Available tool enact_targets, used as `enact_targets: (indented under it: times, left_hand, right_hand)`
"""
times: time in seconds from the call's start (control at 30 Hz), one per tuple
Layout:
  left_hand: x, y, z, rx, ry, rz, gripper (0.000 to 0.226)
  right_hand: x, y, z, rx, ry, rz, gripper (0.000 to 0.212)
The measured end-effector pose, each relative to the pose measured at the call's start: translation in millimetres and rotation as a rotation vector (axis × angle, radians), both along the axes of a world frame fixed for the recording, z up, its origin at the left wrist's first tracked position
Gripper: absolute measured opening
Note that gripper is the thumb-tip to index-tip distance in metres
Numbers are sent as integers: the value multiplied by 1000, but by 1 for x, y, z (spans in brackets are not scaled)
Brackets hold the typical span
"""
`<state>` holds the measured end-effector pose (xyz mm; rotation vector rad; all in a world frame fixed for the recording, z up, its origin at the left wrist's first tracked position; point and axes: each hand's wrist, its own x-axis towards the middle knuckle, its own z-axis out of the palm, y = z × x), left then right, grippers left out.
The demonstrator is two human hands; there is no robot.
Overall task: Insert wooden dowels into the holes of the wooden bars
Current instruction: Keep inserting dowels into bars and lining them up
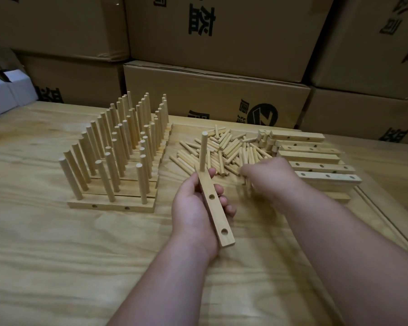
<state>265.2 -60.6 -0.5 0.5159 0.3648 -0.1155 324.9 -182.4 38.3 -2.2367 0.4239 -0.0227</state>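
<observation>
Dowels lie heaped in a loose pile (224, 151) at the middle of the table (45, 255), within easy reach of both hands. The left hand (196, 205) grips a wooden bar (213, 205) lifted off the table, fingers curled round its sides so the drilled face stays up; one dowel (203, 151) already stands upright in the far hole, and two holes nearer the person are still bare. The right hand (266, 175) is down at the near edge of the pile, blurred (whether its fingers have closed on a dowel I cannot tell). I would guess it is fetching the next peg for the middle hole. Finished bars (113, 147), bristling with upright dowels, stand in rows to the left, kept clear of the work. Unfilled bars (316, 161) are stacked to the right, beside the pile. Cardboard boxes (217, 95) wall in the back.
</observation>
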Motion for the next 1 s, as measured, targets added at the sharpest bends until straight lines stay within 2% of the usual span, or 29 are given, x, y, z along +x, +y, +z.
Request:
enact_targets:
  times: [0.13, 0.23, 0.3, 0.43, 0.5, 0.6, 0.7, 0.77, 0.9, 1.0]
  left_hand:
    - [-1, -2, 0, 10, -21, 3, 25]
    - [-1, -3, -1, 18, -25, 3, 25]
    - [-2, -3, -1, 29, -21, -1, 26]
    - [-2, -3, -2, 59, -57, -21, 24]
    - [-1, -3, -2, 67, -69, -33, 23]
    - [-2, -3, -2, 58, -75, -29, 24]
    - [-3, -3, -1, 71, -79, -34, 22]
    - [-3, -4, -1, 91, -83, -35, 22]
    - [-3, -5, -1, 118, -82, -27, 24]
    - [-4, -5, 0, 133, -78, -22, 24]
  right_hand:
    - [-47, -23, -12, 410, 47, 44, 21]
    - [-71, -36, -23, 620, -34, 167, 26]
    - [-81, -38, -28, 616, -82, 245, 27]
    - [-80, -33, -33, 378, -112, 393, 26]
    - [-77, -31, -36, 336, -156, 425, 25]
    - [-74, -29, -42, 378, -311, 351, 13]
    - [-71, -31, -46, 436, -492, 278, 22]
    - [-72, -31, -43, 465, -600, 269, 19]
    - [-79, -25, -36, 483, -691, 277, 22]
    - [-85, -19, -33, 473, -765, 334, 14]
